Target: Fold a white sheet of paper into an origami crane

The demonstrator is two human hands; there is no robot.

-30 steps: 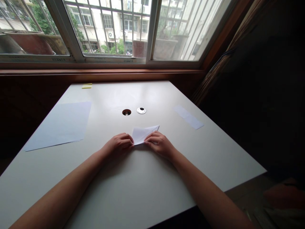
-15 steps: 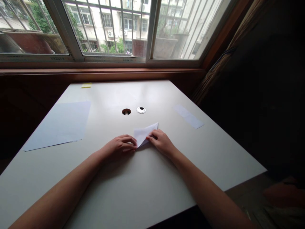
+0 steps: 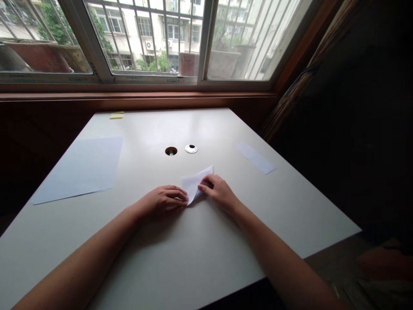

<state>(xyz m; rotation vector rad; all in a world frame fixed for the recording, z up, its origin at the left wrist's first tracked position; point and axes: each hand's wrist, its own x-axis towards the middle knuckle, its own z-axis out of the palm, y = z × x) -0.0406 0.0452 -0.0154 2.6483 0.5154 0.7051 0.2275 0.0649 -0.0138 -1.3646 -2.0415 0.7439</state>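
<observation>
A small piece of folded white paper (image 3: 192, 182) lies between my two hands near the middle of the table. My right hand (image 3: 218, 189) pinches its right edge between thumb and fingers. With its fingertips close together, my left hand (image 3: 166, 199) grips the paper's lower left corner. The paper bends upward a little, and its far right corner points away from me. My fingers hide part of both edges.
The white table (image 3: 180, 258) carries large white sheets (image 3: 84, 168) on the left and a creased paper strip (image 3: 254, 157) on the right. Behind the paper are a round hole (image 3: 171, 151) and a white ring-shaped cover (image 3: 191, 149). Yellow sticky notes (image 3: 116, 115) lie at the far edge.
The paper's lower left corner has shifted slightly toward me and to the right, with my left fingertips on it. The paper now curves more; my right hand has barely moved.
</observation>
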